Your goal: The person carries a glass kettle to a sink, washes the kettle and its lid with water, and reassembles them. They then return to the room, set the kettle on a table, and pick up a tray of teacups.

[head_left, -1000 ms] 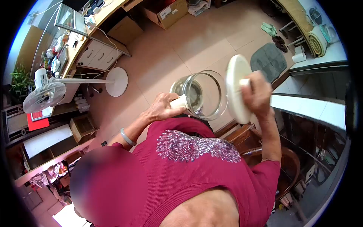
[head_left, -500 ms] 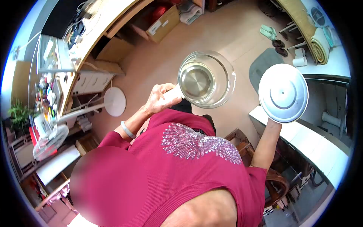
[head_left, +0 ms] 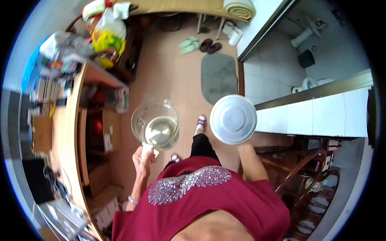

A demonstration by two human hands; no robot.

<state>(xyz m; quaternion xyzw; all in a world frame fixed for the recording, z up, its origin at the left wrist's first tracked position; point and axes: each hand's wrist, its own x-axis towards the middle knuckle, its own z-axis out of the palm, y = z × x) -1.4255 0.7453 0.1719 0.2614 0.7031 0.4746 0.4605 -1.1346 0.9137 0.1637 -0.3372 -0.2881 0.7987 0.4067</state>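
My left hand [head_left: 143, 159] is closed around the white handle of a clear glass kettle [head_left: 138, 120]. Its round mouth faces up towards me, and a shiny metal base shows inside. On the other side, a round whitish lid [head_left: 233, 119] with concentric rings is held out level in front of my right forearm. My right hand is mostly hidden beneath it, with only the wrist area [head_left: 245, 149] showing at its near edge. Kettle and lid are apart, both above the floor.
A long desk [head_left: 66, 148] runs along the left, with a cardboard box [head_left: 111, 130] below. A grey mat [head_left: 220, 78] and slippers [head_left: 189, 45] lie ahead. To the right are a white tiled ledge [head_left: 309, 116], a bathroom doorway and a wooden chair [head_left: 293, 172].
My view has swung right, bringing the mat and bathroom nearer the middle. Both hands keep hold of the kettle and the lid. My feet now show.
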